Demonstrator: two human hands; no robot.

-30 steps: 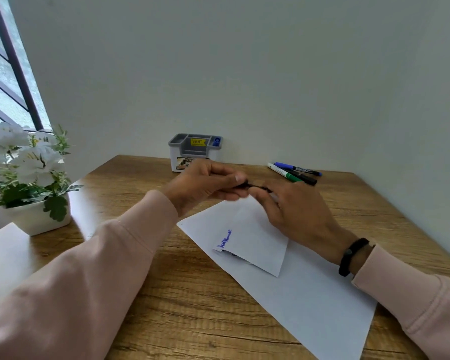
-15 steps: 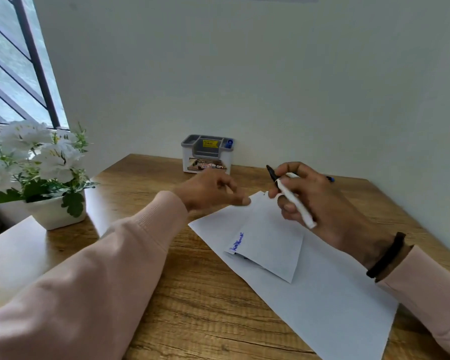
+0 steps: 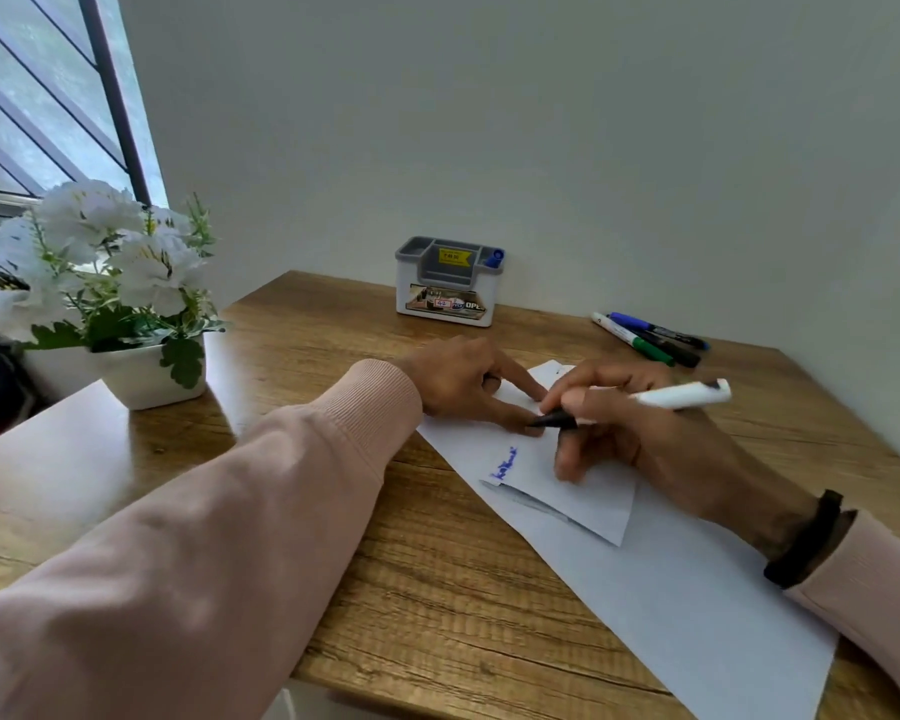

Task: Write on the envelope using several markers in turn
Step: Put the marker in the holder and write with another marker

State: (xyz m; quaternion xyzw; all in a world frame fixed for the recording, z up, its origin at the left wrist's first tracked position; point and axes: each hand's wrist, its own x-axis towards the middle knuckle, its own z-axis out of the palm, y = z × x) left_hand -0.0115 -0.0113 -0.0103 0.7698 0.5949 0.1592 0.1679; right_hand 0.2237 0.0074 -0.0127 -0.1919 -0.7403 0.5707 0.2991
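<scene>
Two hands work over one envelope (image 3: 567, 475), which lies on one white sheet (image 3: 697, 605) on the desk (image 3: 437, 589) and carries one blue scribble (image 3: 504, 464) near its left edge: the left hand (image 3: 463, 381) presses straight fingers onto the envelope's far part, and the right hand (image 3: 635, 433) grips one white marker (image 3: 645, 402). That marker lies nearly level, its long axis running left to right, dark tip pointing left and touching or just over the envelope beside the left fingertips, its rear end sticking out to the right. Three more markers (image 3: 650, 337) lie together at the desk's far right, well apart from the envelope, with one grey holder (image 3: 448, 283) by the wall and one pot of white flowers (image 3: 126, 304) at the left.
</scene>
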